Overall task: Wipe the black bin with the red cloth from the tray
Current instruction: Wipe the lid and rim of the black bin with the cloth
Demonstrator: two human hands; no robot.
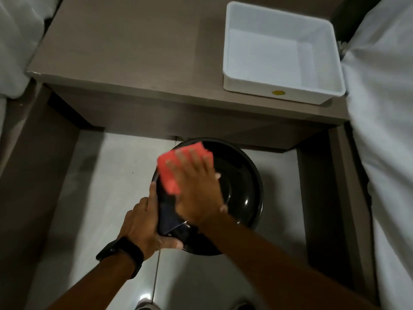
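Note:
A round, glossy black bin [242,193] stands on the pale tiled floor in front of a low brown table. My right hand [197,191] lies flat, fingers spread, pressing a red cloth [174,166] against the bin's top at its left side; the cloth is blurred. My left hand [144,224], with a black watch on the wrist, grips the bin's left side and near edge. The white tray [282,95] sits on the table at the back right, nothing inside it.
The brown table [125,59] spans the back, its front edge just beyond the bin. White bedding [384,121] hangs on the right and more white bedding [15,41] on the left. Brown bed frames border the floor strip [93,198] on both sides.

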